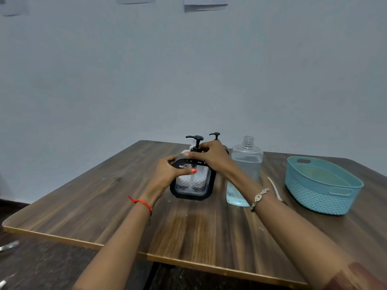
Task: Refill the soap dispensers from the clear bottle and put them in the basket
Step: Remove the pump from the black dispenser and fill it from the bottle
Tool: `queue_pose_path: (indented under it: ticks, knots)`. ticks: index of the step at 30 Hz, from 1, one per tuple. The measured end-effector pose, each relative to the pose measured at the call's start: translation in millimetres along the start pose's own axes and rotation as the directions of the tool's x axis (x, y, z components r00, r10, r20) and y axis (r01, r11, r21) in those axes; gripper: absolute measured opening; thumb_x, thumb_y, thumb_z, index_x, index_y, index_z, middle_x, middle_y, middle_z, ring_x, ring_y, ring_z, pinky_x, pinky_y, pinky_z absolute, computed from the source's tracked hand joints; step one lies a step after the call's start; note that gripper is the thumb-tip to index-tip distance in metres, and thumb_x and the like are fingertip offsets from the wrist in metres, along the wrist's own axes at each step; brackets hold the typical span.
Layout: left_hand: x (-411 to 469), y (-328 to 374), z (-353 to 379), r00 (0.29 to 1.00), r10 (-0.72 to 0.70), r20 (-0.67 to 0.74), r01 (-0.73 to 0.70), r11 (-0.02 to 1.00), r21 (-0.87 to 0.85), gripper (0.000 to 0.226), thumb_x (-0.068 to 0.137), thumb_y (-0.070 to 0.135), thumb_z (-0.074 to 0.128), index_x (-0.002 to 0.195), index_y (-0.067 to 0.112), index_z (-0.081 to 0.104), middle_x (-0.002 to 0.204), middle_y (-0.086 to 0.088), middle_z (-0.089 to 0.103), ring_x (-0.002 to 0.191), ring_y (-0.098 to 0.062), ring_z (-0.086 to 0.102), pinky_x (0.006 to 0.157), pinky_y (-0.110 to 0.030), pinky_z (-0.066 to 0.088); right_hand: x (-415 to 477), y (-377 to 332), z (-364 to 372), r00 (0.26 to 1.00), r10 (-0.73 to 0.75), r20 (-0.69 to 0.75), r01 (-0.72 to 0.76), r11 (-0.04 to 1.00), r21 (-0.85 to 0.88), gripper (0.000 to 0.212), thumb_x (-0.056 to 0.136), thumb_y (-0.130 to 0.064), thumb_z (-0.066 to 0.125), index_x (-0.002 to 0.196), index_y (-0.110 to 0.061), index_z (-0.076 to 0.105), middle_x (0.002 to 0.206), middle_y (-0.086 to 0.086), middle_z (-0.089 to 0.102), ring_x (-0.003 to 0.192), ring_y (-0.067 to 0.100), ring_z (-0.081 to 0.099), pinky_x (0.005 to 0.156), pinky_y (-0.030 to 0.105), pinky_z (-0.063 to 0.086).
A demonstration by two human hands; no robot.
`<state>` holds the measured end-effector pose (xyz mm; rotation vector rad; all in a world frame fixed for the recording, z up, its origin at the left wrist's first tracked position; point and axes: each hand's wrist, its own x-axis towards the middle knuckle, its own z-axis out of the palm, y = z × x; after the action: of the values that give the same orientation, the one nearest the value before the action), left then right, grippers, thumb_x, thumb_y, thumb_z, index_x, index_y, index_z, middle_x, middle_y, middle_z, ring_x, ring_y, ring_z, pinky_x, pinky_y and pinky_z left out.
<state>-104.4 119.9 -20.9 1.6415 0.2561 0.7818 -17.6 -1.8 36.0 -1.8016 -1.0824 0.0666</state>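
Observation:
A black-framed soap dispenser (192,184) with a clear textured body stands mid-table. My left hand (169,174) grips its left side, thumb across the front. My right hand (209,156) curls round the base of its black pump (196,141) at the top. Behind it rises the pump of a second dispenser (215,135), whose body is hidden by my hand. The clear bottle (245,170), uncapped and holding pale blue liquid in its lower part, stands just right of the dispenser. The teal basket (322,185) sits at the right.
A wooden table (188,227) carries everything; its front edge runs across the lower view. A thin white strip (275,188) lies between the bottle and the basket. A plain wall stands right behind the table.

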Motion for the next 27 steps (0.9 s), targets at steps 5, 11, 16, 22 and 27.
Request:
queue_pose_path:
  ticks: [5, 11, 16, 22, 27]
  knots:
    - [-0.2, 0.9, 14.1, 0.992, 0.042, -0.115, -0.03, 0.994, 0.106, 0.05, 0.053, 0.008, 0.089, 0.095, 0.008, 0.064, 0.081, 0.003, 0.068, 0.072, -0.007, 0.064, 0.058, -0.009, 0.048, -1.5, 4.5, 26.1, 0.925, 0.168, -0.341, -0.15, 0.986, 0.079, 0.023, 0.07, -0.027, 0.078, 0.059, -0.014, 0.064, 0.068, 0.005, 0.069, 0.078, 0.023, 0.065, 0.09, 0.048, 0.044]
    - [-3.2, 0.7, 26.7, 0.973, 0.13, -0.192, -0.101, 0.983, 0.151, 0.042, 0.055, 0.01, 0.087, 0.089, 0.013, 0.062, 0.076, 0.006, 0.065, 0.07, -0.007, 0.062, 0.055, -0.008, 0.047, -1.4, -0.8, 38.0, 0.853, 0.204, -0.48, -0.145, 0.977, 0.158, 0.02, 0.07, -0.022, 0.078, 0.068, -0.006, 0.067, 0.073, 0.01, 0.07, 0.077, 0.029, 0.065, 0.083, 0.046, 0.05]
    - [-4.7, -1.5, 17.8, 0.984, 0.073, -0.165, -0.053, 0.991, 0.122, 0.051, 0.053, 0.009, 0.089, 0.098, 0.008, 0.064, 0.084, -0.002, 0.068, 0.074, -0.014, 0.065, 0.064, -0.017, 0.05, -7.6, -2.9, 29.4, 0.919, 0.138, -0.37, -0.076, 0.981, 0.179, 0.011, 0.072, -0.01, 0.077, 0.075, -0.002, 0.069, 0.074, 0.012, 0.069, 0.065, 0.02, 0.062, 0.061, 0.027, 0.051]
    - [-8.1, -5.3, 8.3, 0.998, -0.005, -0.061, 0.003, 1.0, -0.031, 0.042, 0.058, 0.001, 0.084, 0.095, 0.006, 0.066, 0.076, 0.002, 0.07, 0.063, -0.004, 0.067, 0.056, -0.012, 0.049, -10.0, -6.7, 21.4, 0.975, 0.058, -0.213, -0.007, 0.973, 0.231, 0.012, 0.067, 0.001, 0.078, 0.074, -0.005, 0.069, 0.073, 0.01, 0.07, 0.062, 0.017, 0.065, 0.061, 0.024, 0.055]
    - [-8.7, -16.2, -9.8, 0.976, -0.024, 0.215, 0.067, 0.978, -0.198, 0.052, 0.043, 0.016, 0.085, 0.092, 0.008, 0.069, 0.08, -0.003, 0.073, 0.075, -0.016, 0.068, 0.07, -0.024, 0.054, 0.2, 0.5, -6.0, 0.965, -0.031, 0.261, -0.043, 0.961, 0.274, 0.025, 0.067, 0.0, 0.077, 0.09, -0.005, 0.071, 0.086, 0.011, 0.071, 0.085, 0.023, 0.068, 0.087, 0.031, 0.053]
